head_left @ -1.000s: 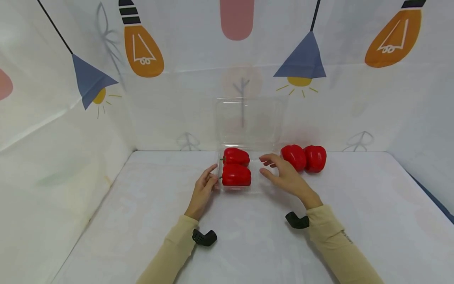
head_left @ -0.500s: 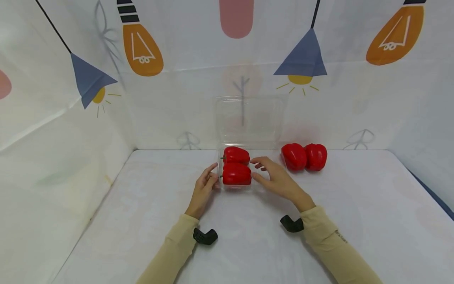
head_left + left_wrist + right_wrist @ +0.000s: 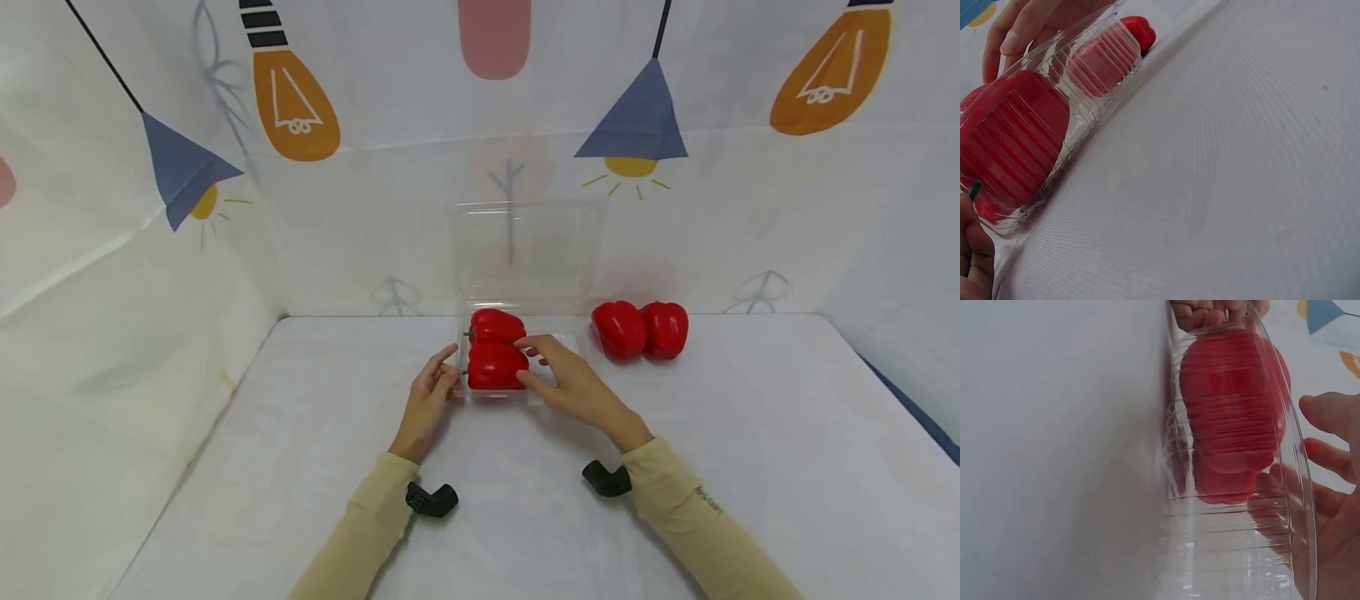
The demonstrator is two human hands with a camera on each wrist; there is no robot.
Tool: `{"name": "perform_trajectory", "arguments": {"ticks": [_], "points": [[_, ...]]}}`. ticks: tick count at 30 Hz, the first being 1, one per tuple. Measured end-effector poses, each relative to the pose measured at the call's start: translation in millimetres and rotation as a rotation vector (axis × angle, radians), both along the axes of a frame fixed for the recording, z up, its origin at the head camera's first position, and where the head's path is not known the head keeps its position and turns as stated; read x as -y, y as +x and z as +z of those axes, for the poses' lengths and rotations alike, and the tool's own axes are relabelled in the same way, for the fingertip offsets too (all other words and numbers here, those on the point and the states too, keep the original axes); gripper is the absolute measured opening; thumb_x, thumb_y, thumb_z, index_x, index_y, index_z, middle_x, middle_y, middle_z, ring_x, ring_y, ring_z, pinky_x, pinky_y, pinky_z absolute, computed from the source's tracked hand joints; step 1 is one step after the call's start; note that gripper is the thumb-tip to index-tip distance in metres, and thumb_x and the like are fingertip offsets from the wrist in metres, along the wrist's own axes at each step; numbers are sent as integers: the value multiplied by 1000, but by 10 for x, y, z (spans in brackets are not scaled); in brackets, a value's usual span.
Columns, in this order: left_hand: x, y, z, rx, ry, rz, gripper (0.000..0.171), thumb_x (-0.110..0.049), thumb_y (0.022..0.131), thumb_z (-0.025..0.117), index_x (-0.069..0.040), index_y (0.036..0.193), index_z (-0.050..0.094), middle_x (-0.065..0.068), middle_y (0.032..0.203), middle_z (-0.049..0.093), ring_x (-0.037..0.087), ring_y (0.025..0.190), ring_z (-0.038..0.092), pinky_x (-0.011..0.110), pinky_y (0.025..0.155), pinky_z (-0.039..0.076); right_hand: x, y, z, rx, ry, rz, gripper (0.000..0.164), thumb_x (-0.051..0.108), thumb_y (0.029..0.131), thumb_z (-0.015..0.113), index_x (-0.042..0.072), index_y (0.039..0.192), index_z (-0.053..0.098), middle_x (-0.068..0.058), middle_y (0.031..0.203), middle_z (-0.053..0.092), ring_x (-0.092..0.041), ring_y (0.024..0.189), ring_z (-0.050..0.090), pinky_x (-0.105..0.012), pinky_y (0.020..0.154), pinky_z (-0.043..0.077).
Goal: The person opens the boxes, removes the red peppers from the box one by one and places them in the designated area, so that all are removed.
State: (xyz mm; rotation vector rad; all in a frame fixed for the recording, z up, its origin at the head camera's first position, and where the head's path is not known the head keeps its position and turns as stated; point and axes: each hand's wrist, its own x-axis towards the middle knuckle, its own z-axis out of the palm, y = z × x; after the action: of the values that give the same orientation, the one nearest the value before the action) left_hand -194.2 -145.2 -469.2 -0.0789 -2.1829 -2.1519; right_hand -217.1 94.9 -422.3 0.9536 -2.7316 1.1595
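Note:
Two red bell peppers lie side by side in the left half of a clear plastic clamshell container (image 3: 570,342), the rear pepper (image 3: 497,325) behind the front pepper (image 3: 495,367). My left hand (image 3: 426,408) is at the container's left end, its curled fingers (image 3: 1200,314) holding the wall there. Over the container's right half reaches my right hand (image 3: 573,387), thumb and fingers loosely bent and spread. Its fingertips come right up to the front pepper's right end; in the right wrist view a gap shows between thumb (image 3: 1329,412) and pepper.
The container's lid (image 3: 525,254) stands raised at the back, before a printed curtain (image 3: 360,208). Two more red bell peppers (image 3: 618,331) sit to its right on the white tabletop (image 3: 480,517). Each wrist carries a black device (image 3: 432,500).
My right hand has moved left from beside the two outside peppers to the front pepper in the container. The left hand and the peppers have stayed put.

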Motion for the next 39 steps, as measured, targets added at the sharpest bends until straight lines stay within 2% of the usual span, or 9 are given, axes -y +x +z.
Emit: {"name": "perform_trajectory", "arguments": {"ticks": [6, 14, 24, 31, 39], "points": [[-3, -5, 4, 8, -6, -12, 42, -13, 99, 47, -11, 141, 43, 8, 89, 52, 14, 78, 53, 21, 76, 50, 21, 7, -25, -30, -4, -2, 48, 26, 90, 63, 13, 132, 45, -3, 127, 53, -22, 113, 55, -40, 93, 50], [1, -24, -17, -21, -26, -8, 40, -12, 99, 46, -13, 139, 45, 17, 91, 50, 12, 76, 52, 19, 75, 48, 48, -2, -18, -38, 16, -11, 48, 29, 90, 63, 13, 131, 45, -2, 126, 54, -23, 111, 57, -39, 92, 51], [-6, 3, 19, 5, -28, -9, 41, -13, 99, 47, -12, 141, 44, 20, 95, 51, 12, 78, 53, 18, 76, 49, 71, 26, -2, -47, 7, -12, 50, 27, 88, 66, 12, 131, 47, -3, 126, 54, -21, 109, 56, -38, 91, 52], [-16, -2, -1, -7, -7, -2, 41, -11, 98, 48, -12, 139, 45, 13, 90, 52, 13, 76, 54, 19, 74, 49, 112, 30, -24, -72, 58, -23, 50, 30, 87, 67, 13, 131, 49, -2, 128, 55, -19, 113, 55, -39, 94, 50], [-19, 2, 7, -9, -16, 6, 40, -11, 99, 47, -14, 139, 46, 16, 92, 52, 13, 76, 54, 19, 75, 49, 142, 29, -32, -9, 65, -73, 52, 32, 87, 67, 16, 132, 48, -2, 130, 55, -21, 113, 56, -41, 93, 51]]}}
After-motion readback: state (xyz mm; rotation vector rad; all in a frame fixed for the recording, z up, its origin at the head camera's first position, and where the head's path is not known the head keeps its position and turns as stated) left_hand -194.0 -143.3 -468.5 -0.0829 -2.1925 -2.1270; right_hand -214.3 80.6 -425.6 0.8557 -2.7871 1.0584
